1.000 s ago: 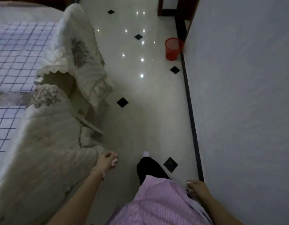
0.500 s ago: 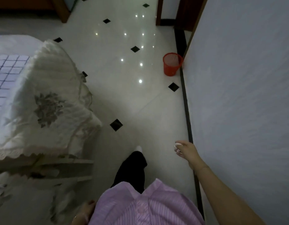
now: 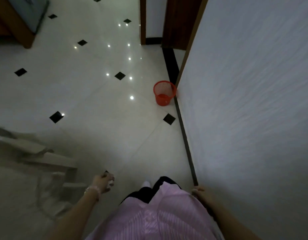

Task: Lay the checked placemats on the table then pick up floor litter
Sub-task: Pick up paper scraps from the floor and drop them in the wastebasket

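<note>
My left hand point(image 3: 102, 184) hangs low at my side with its fingers curled round small white scraps of litter point(image 3: 111, 182). My right hand point(image 3: 200, 192) is down by my hip against the wall, half hidden by my pink shirt, so its grip does not show. A red mesh waste basket point(image 3: 164, 93) stands on the floor ahead, against the wall corner. The checked placemats are out of view. Only a blurred corner of the cloth-covered table point(image 3: 28, 153) shows at the lower left.
The floor is glossy white tile point(image 3: 97, 94) with small black diamonds. A white wall point(image 3: 253, 101) runs along my right with a dark skirting strip. Dark wooden door frames point(image 3: 175, 23) stand ahead, and a wooden cabinet point(image 3: 16, 23) is at the far left.
I have walked forward past the table, so the red basket is nearer. My left hand has swung forward into view and my right hand has swung back to my hip.
</note>
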`<state>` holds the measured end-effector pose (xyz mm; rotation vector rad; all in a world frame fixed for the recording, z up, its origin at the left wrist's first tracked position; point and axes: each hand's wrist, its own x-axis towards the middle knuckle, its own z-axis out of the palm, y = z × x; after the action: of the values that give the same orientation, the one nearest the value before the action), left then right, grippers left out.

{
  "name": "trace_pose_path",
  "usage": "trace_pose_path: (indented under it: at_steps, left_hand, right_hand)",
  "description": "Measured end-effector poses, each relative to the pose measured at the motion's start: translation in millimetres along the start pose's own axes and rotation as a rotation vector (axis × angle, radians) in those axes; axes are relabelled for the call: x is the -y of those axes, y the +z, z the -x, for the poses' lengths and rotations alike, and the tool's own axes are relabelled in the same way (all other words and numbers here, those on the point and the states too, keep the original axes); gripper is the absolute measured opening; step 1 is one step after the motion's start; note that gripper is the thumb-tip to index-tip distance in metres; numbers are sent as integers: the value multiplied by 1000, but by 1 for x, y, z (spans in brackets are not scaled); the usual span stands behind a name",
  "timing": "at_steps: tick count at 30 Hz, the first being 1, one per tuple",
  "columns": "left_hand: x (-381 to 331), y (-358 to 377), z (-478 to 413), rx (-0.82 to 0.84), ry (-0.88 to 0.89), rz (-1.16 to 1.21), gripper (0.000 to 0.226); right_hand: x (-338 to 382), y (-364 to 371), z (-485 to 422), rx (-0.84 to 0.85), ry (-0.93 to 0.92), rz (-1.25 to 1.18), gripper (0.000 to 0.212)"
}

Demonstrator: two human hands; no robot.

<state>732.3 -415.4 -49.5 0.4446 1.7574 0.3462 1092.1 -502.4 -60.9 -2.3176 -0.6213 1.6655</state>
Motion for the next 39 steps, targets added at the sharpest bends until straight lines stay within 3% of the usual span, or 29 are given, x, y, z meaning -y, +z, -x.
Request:
trace_pose_path:
  at_steps: [5, 8, 13, 17, 20, 25, 29, 35, 39]
  left_hand:
    - [-149, 51, -44, 87, 181, 42, 21]
    - [-208, 76, -73, 105, 189, 67, 20]
    - [-251, 92, -123, 26, 21, 7, 15]
    - [-279, 88, -147, -44, -123, -7, 13]
    - [-302, 87, -161, -70, -127, -68, 15]
    - [-356, 86, -194, -106, -195, -46, 18]
    - [-440, 105, -245, -63, -135, -86, 19]
    - [-566, 187, -344, 110, 8, -167, 5]
    - [-603, 254, -417, 159, -56, -126, 16]
  right_hand:
    - [60, -26, -56, -28, -16, 29, 32]
    - [108, -43, -94, -12, 50, -40, 30]
    - [215, -81, -162, -5, 40, -102, 8]
    - [319, -111, -205, 31, -83, -11, 17]
    - [391, -126, -233, 3, -162, -24, 11]
    - [482, -132, -278, -28, -205, -187, 8]
    - [521, -127, -318, -77, -137, -377, 11]
    - [567, -96, -391, -90, 25, -656, 6]
    - [577, -76, -461, -60, 117, -801, 14]
